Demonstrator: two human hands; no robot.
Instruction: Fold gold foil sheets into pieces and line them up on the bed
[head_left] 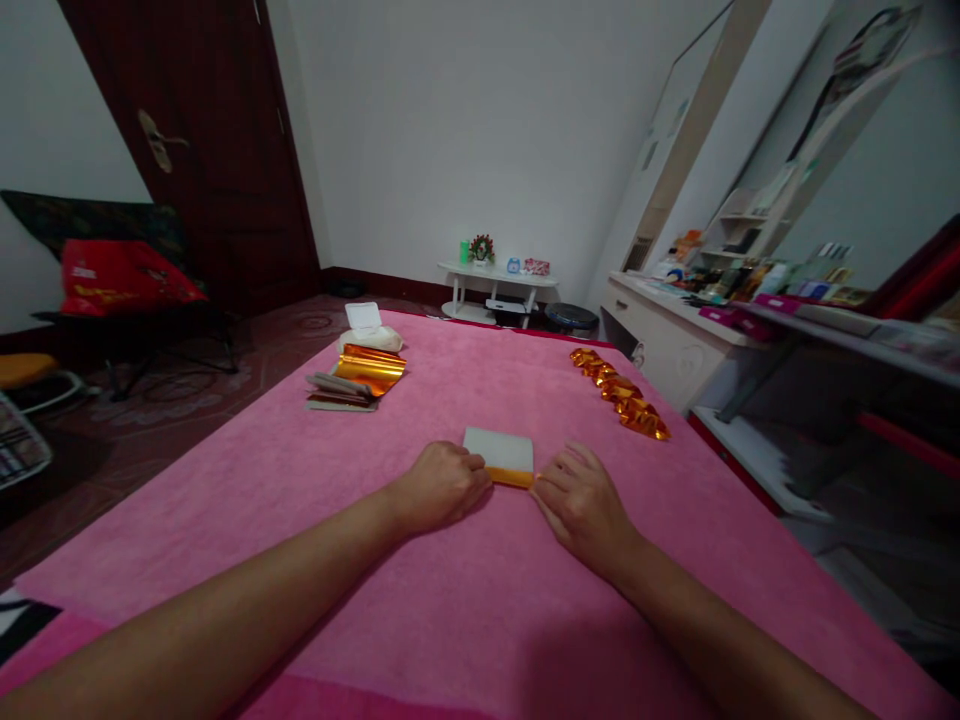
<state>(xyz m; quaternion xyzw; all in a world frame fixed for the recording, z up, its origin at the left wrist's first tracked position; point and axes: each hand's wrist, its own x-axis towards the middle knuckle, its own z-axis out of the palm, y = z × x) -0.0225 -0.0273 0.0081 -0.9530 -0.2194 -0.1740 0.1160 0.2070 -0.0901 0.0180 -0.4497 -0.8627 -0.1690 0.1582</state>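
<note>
Lying at ten o'clock was a gold paper pile [375, 370]. The left hand [442, 485] pinched the middle paper [499, 448] at seven o'clock. That paper looked light and bendy, best held at its edges. The right hand [583, 500] touched it at five o'clock; I couldn't tell if it pinched.

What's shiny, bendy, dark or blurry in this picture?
In the head view, the gold sheet and crinkled gold foil glint; the door leans, likely lens stretch; a soft shadow darkens the pink cloth toward the bottom; the right hand looks slightly blurry.
</note>
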